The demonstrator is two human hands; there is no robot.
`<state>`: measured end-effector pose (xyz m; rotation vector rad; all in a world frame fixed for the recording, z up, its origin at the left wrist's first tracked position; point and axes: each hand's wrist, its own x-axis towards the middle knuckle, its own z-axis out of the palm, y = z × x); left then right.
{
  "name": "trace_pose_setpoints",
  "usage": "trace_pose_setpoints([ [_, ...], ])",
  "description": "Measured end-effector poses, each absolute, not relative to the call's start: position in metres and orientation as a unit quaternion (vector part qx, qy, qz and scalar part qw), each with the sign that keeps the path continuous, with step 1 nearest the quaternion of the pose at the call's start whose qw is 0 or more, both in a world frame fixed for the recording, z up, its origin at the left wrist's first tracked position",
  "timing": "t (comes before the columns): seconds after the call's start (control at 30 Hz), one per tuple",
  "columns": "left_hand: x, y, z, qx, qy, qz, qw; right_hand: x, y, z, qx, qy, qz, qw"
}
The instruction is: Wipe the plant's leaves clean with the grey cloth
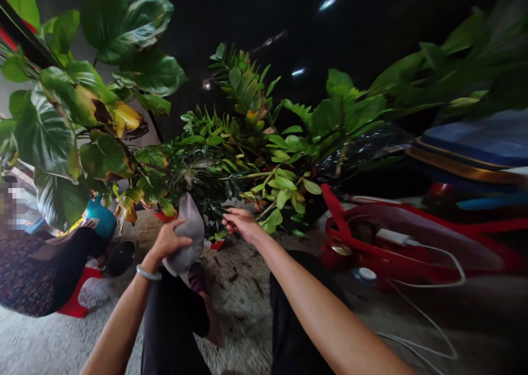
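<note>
My left hand [167, 242] grips a grey cloth [190, 235] and holds it up against the base of a leafy ZZ plant [231, 166]. A pale bangle [148, 273] circles my left wrist. My right hand [241, 225] reaches out beside the cloth, its fingers extended at the plant's lower glossy leaves and holding nothing I can see. Dense foliage hides the plant's lower stems and most of its pot, with only a bit of red rim [216, 244] showing below.
A large variegated plant [78, 111] with yellowing leaves fills the upper left. A seated person in patterned clothing [28, 270] is at the left, near a red stool [76, 292]. A red fan [371, 243] with white cables [424, 331] lies on the concrete floor [243, 287] at right.
</note>
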<state>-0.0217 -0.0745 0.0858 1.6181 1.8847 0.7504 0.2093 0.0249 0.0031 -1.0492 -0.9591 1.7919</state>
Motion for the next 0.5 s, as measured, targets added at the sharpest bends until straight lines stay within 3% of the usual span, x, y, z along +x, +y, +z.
trace_pose_setpoints([
  [0.07,-0.022,-0.097,0.077,0.624,0.673,0.225,0.328,0.212,0.024,0.002,-0.444,-0.411,0.688,0.400],
  [0.13,-0.026,-0.108,0.090,0.631,0.660,0.247,0.325,0.214,0.023,0.000,-0.464,-0.447,0.663,0.381],
  [0.33,-0.019,-0.055,0.148,0.539,0.665,0.502,0.124,0.213,0.022,0.000,-0.497,-0.471,0.633,0.361],
  [0.4,-0.010,-0.041,0.135,0.513,0.673,0.522,0.107,0.211,0.022,0.001,-0.489,-0.457,0.646,0.367],
  [0.5,0.001,-0.050,0.091,0.515,0.699,0.453,0.204,0.211,0.023,0.003,-0.473,-0.442,0.665,0.373],
])
